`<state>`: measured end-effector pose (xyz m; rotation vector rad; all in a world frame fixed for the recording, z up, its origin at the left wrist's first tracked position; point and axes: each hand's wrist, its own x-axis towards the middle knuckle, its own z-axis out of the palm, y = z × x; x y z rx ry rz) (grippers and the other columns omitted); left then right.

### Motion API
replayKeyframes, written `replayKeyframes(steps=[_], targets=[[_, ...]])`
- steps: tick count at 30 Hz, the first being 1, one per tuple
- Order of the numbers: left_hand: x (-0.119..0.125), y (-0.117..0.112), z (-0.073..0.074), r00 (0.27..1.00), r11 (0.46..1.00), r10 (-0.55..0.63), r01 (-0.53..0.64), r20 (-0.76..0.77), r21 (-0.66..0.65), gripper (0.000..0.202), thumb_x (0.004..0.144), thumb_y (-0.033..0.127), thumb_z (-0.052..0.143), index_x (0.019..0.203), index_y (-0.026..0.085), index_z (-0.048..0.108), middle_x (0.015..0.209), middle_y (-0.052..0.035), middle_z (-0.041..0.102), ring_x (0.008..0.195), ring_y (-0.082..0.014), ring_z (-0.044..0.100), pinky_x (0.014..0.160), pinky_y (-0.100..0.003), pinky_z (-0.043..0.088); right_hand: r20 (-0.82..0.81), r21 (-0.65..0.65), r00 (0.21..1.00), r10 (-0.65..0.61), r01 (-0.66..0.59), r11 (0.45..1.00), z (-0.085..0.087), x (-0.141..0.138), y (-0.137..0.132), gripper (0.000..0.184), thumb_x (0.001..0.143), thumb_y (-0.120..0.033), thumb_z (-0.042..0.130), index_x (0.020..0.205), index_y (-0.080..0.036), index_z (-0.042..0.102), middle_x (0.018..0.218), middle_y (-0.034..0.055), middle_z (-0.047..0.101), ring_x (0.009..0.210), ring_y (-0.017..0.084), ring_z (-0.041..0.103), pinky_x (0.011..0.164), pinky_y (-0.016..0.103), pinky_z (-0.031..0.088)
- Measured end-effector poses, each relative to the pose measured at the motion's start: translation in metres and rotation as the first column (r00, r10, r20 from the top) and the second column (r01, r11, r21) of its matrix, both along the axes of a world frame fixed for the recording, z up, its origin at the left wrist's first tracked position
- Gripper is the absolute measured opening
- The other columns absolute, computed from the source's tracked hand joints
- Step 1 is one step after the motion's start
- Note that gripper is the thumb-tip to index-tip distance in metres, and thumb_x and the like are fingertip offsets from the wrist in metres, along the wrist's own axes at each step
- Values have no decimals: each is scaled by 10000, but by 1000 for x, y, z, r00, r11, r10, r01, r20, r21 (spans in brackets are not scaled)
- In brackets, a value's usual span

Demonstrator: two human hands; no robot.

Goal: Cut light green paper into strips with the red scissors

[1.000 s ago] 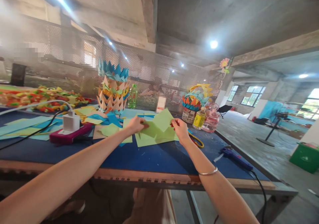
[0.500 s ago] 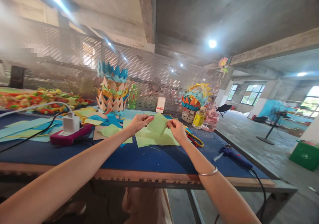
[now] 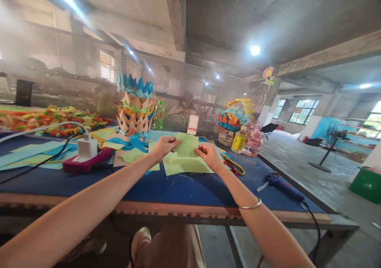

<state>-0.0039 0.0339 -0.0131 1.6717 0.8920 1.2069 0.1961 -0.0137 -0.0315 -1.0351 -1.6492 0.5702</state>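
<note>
A small piece of light green paper (image 3: 188,144) is held up between my two hands, above the table. My left hand (image 3: 165,147) pinches its left edge, and my right hand (image 3: 207,155) pinches the lower right side. Beneath it lie larger sheets of the same green paper (image 3: 186,166) on the blue tabletop. To the left are more green and tan pieces (image 3: 133,157). Yellow-handled scissors (image 3: 233,164) rest just right of my right hand, and a blue glue gun (image 3: 282,187) lies farther right.
A purple power strip (image 3: 87,162) with a white charger stands left. Behind are a tall stack of folded-paper rings (image 3: 135,105), a green bottle (image 3: 158,115), a yellow-labelled bottle (image 3: 239,140), a pink jug (image 3: 253,141) and a decorated basket (image 3: 226,137). Cut paper strips (image 3: 38,155) cover the left side.
The small green paper has turned from a corner-up tilt to lie squarer and flatter between my hands. My right hand has shifted slightly left and down along it.
</note>
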Motion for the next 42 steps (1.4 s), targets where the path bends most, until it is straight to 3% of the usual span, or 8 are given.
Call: replayKeyframes(steps=[6,11,15,24,28,32,35,42], targets=[[-4,4,6,943,963,223,-173,249,-206,244,553,349,742,667,158,644,652,-12,636,579,-107,540,513,-212,425,-92,23,975,-204,207,978,-5,9,7,277,667,-429,614,577,-180,532,489,-44,474,474,100,405,480,229,320],[-10,2,15,862,906,313,-145,399,-397,181,600,222,731,658,163,570,629,11,589,525,-72,498,506,-215,433,-118,43,949,-293,300,953,-7,16,10,272,694,-432,585,614,-172,582,522,-18,535,492,113,447,482,232,346],[-10,-1,18,883,913,232,-54,408,-403,168,623,235,717,658,174,565,633,13,590,538,-75,502,518,-217,426,-104,37,953,-285,290,956,-8,17,12,289,676,-465,594,619,-182,599,545,-2,576,519,137,484,484,245,367],[0,-7,5,946,912,-224,288,235,-290,271,561,352,774,748,170,701,878,-69,701,889,-179,592,720,-261,407,-83,0,992,-98,98,995,-2,3,2,248,639,-424,638,571,-194,573,512,-29,552,478,117,458,483,245,348],[0,-8,8,961,935,-160,222,227,-278,290,547,357,783,714,138,693,803,-93,699,787,-182,607,656,-262,409,-24,-27,1000,4,-5,1000,1,-2,-4,273,685,-457,612,667,-186,640,586,7,635,528,134,525,503,249,391],[-13,-1,24,921,961,39,73,388,-268,191,609,309,727,692,154,653,750,-69,684,722,-171,604,634,-276,442,-73,-24,997,-27,26,999,2,-1,-6,401,782,-536,507,774,-163,655,710,67,676,615,148,565,512,241,393],[-19,2,26,923,971,89,3,375,-238,162,629,300,705,703,161,664,758,-68,684,728,-167,601,622,-267,435,-79,-42,996,-31,27,999,3,-1,-7,446,790,-575,480,802,-164,652,742,69,671,634,146,558,515,236,385],[5,-20,2,984,981,-174,169,-39,-98,330,577,469,716,536,153,627,473,33,516,491,-92,435,505,-237,325,114,11,988,-109,108,994,-4,1,0,409,682,-572,596,667,-164,573,601,7,575,560,134,487,517,244,374]])
